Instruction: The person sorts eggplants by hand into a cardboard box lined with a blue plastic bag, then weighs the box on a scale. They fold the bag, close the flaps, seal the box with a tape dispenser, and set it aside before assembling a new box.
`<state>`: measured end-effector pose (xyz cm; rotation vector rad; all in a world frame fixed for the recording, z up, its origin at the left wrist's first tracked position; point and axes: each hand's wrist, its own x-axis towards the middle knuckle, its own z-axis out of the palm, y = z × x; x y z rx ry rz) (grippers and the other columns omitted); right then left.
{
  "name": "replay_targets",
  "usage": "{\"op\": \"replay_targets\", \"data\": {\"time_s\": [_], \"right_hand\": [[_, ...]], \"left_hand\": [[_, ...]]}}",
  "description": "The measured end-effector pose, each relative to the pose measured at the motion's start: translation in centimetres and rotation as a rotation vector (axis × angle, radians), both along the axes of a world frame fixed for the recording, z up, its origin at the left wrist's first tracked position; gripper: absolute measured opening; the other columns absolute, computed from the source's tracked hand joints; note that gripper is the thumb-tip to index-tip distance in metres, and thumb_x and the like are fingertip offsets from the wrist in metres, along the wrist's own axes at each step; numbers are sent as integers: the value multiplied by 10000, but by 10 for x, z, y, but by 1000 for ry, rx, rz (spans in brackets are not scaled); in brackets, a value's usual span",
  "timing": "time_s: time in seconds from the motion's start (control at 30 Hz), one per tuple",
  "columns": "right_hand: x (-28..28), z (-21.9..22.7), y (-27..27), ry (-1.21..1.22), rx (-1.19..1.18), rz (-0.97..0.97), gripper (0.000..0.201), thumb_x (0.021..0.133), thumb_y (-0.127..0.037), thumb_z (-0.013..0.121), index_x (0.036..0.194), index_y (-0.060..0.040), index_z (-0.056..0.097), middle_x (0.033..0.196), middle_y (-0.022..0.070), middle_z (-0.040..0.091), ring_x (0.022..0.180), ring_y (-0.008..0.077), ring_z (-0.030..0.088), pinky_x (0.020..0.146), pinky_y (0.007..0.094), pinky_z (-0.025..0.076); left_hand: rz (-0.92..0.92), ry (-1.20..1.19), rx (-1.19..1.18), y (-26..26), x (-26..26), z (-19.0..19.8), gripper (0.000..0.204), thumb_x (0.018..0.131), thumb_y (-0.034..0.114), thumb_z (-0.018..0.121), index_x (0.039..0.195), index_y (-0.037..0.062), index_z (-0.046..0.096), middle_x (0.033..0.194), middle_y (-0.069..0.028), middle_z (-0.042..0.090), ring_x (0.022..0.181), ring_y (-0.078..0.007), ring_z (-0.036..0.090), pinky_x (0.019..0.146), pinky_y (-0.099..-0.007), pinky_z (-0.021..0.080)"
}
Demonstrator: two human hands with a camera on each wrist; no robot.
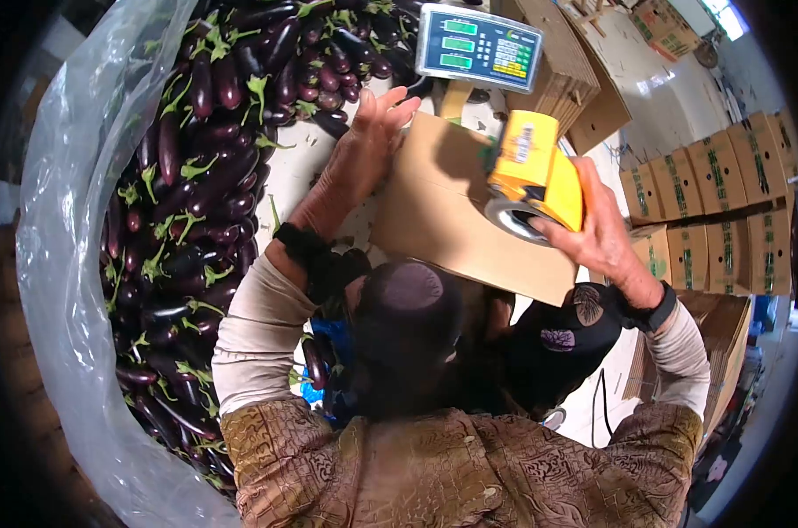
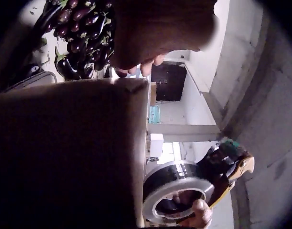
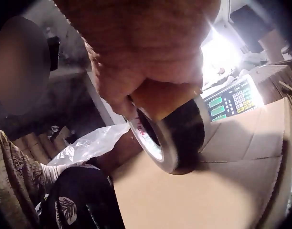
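Note:
A cardboard box (image 1: 456, 224) stands in front of the person, its flat top showing in the head view. The right hand (image 1: 603, 231) grips a yellow tape dispenser (image 1: 540, 167) above the box's right part, thumb at the tape roll's ring. In the right wrist view the right hand (image 3: 150, 52) holds the dispenser with its dark tape roll (image 3: 184, 138) over the cardboard (image 3: 184, 195). The left hand (image 1: 364, 145) is at the box's left edge with fingers extended. From the left wrist, the left hand (image 2: 160, 33) appears beside the box's edge (image 2: 136, 109); contact cannot be told.
Many eggplants (image 1: 201, 176) lie on the left, bordered by clear plastic sheeting (image 1: 56, 202). A scale display (image 1: 480, 48) stands beyond the box. Flattened cardboard (image 1: 553, 53) is stacked behind it, and printed cartons (image 1: 716, 176) line the right.

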<state>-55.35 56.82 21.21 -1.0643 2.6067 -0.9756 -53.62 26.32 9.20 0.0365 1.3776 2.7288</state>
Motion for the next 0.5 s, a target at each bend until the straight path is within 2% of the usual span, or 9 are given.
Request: {"op": "replay_targets", "data": {"time_s": [0.03, 0.1, 0.17, 0.2, 0.27, 0.3, 0.43, 0.5], "right_hand": [[1, -1, 1, -1, 7, 14, 569, 755, -284, 777, 1165, -42, 466, 956, 165, 621, 857, 309, 637, 781, 369, 494], [2, -3, 1, -12, -37, -17, 573, 749, -267, 777, 1164, -34, 459, 967, 156, 631, 863, 263, 637, 790, 353, 494], [5, -1, -1, 14, -14, -21, 579, 746, -268, 778, 1164, -33, 454, 964, 148, 632, 866, 252, 635, 788, 351, 494], [6, -1, -2, 34, 6, -40, 586, 743, -269, 779, 1164, -32, 449, 960, 141, 633, 868, 240, 633, 785, 349, 493], [7, -2, -2, 17, 19, -53, 602, 735, -284, 780, 1165, -32, 441, 956, 150, 639, 859, 238, 634, 785, 345, 496], [7, -1, -2, 3, 20, -61, 602, 735, -285, 777, 1167, -34, 441, 956, 152, 642, 859, 233, 635, 787, 344, 498], [7, 0, -4, 19, 58, -58, 595, 744, -276, 761, 1180, -35, 436, 963, 160, 651, 869, 228, 644, 796, 344, 507], [6, -1, -6, 42, 36, -39, 584, 757, -285, 758, 1181, -39, 440, 972, 160, 645, 868, 243, 654, 797, 349, 513]], "left_hand": [[-1, 66, -61, -5, 0, -2, 1054, 874, 797, 331, 1531, 4, 106, 1590, -215, 174, 1459, -300, 204, 1184, -427, 137], [26, 71, -72, -13, -1, -5, 1056, 872, 803, 319, 1531, 5, 110, 1590, -223, 165, 1470, -307, 170, 1184, -456, 106], [43, 93, -105, -17, -8, -6, 1059, 868, 814, 289, 1531, 7, 114, 1588, -240, 152, 1490, -322, 97, 1177, -521, 32], [54, 95, -101, -17, -11, -7, 1059, 868, 814, 289, 1531, 7, 114, 1588, -240, 152, 1490, -322, 97, 1177, -521, 32], [68, 82, -110, -12, -16, -6, 862, 959, 704, 219, 1529, 58, 204, 1573, -215, 230, 1478, -289, 169, 1180, -485, 98], [67, 69, -104, -10, -18, -6, 818, 981, 664, 219, 1530, 59, 199, 1579, -201, 228, 1479, -287, 168, 1182, -477, 93], [79, 150, -245, 1, -20, -6, 763, 1006, 606, 226, 1517, 39, 237, 1565, -207, 261, 1471, -295, 202, 1178, -478, 141], [277, 250, -549, 12, -10, 20, 676, 1027, 523, 251, 1407, -9, 421, 1408, -212, 480, 1329, -292, 443, 1089, -434, 338]]}}
